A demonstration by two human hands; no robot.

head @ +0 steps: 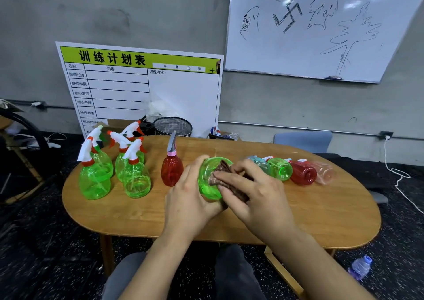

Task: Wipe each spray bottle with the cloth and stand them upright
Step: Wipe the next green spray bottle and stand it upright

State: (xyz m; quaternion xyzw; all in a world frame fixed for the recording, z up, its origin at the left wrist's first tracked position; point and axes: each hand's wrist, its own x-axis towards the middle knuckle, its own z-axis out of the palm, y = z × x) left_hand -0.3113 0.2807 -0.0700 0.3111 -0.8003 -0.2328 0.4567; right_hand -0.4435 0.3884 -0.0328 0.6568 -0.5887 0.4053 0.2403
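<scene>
Grey concrete wall behind; dark speckled floor. A whiteboard (321,28) with marker doodles hangs at 1 o'clock, and a printed chart board (142,86) with a lime-green header leans on the wall at 11 o'clock. Work surface: an oval wooden table (321,214), smooth grain, rounded edge.

Centre of table: the left hand (190,198) has its fingers curled round a clear green plastic bottle (207,180), bulbous, held on its side with the base toward the camera. The right hand (257,194) pinches a brown cloth (226,180), folded and slightly fuzzy, and presses it onto the bottle's upper side. The hands cover the bottle's neck end; its sprayer cannot be seen.

At 9 o'clock of the hands: a cluster of upright green bottles (96,173), translucent, with white trigger heads and red collars; they overlap, so the exact count is unclear. Just left of the held bottle an upright red bottle (172,169) with a grey nozzle and pink collar.

At 3 o'clock: a row lying on their sides, touching or nearly so: a pale blue bottle (258,162) partly hidden by the right hand, a small green bottle (281,169), a lying red bottle (302,172), and a pale pink bottle (325,172).

Behind the table at 12 o'clock: a wire basket (173,126) with a checked liner. A blue chair back (302,141) at 2 o'clock. White cable (397,175) trails across the floor at 3 o'clock. Small water bottle (360,268) lies on the floor at 4 o'clock. Grey-trousered knees at 6 o'clock.
</scene>
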